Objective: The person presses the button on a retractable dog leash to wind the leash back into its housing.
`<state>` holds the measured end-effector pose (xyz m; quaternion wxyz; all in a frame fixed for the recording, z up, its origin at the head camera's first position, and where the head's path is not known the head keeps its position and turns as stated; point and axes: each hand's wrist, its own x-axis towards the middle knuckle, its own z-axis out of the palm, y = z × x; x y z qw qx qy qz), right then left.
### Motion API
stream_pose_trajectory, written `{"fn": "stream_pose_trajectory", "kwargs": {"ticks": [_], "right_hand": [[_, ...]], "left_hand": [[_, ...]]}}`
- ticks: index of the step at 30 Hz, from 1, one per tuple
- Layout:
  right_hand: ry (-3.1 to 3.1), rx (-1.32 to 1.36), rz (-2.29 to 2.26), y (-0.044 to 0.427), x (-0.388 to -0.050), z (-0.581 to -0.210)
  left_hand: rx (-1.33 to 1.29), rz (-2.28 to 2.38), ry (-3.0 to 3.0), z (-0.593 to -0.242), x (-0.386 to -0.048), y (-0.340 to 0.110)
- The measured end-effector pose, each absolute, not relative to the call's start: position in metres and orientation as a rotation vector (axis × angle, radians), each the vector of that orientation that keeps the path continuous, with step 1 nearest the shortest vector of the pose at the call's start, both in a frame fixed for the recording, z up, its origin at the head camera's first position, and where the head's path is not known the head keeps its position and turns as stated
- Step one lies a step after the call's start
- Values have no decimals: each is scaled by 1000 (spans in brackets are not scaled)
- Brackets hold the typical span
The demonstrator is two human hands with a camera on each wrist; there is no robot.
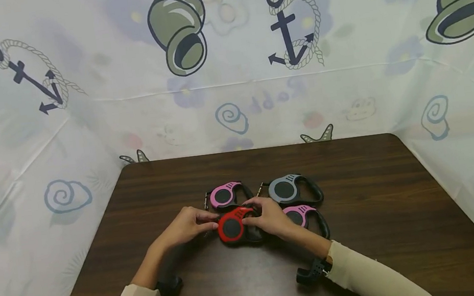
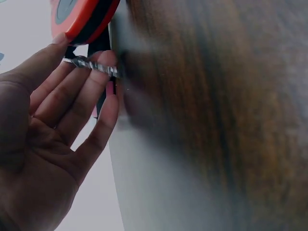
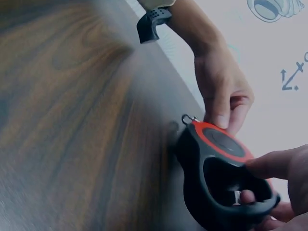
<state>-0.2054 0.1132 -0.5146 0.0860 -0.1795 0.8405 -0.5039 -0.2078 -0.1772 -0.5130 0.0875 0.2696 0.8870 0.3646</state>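
Both hands are on a red and black retractable dog leash (image 1: 232, 228) near the middle of the table. My left hand (image 1: 187, 224) pinches its left edge, the thumb on the red casing. In the left wrist view, a metal clip (image 2: 91, 65) lies across the fingers of that hand, beneath the casing. My right hand (image 1: 270, 217) grips the handle side; in the right wrist view its thumb presses the top and a fingertip shows through the black handle loop (image 3: 211, 192). The right hand's other fingers are partly hidden by the leash.
Behind the red leash lies a pink retractable leash (image 1: 222, 196), with a grey one (image 1: 284, 189) to its right. Another pink leash (image 1: 297, 214) lies beside the right hand, partly covered by it. Patterned cloth (image 1: 233, 114) surrounds the dark wooden table (image 1: 376, 229).
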Motion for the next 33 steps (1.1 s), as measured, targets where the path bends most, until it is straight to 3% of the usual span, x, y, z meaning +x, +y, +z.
{"fn": "stream_pose_trajectory", "kwargs": {"ticks": [19, 33], "right_hand": [[2785, -691, -1108, 121, -206, -513], [2958, -742, -881, 131, -200, -491]], "left_hand": [[859, 1051, 2616, -518, -210, -170], [855, 1023, 2651, -519, -205, -175]]}}
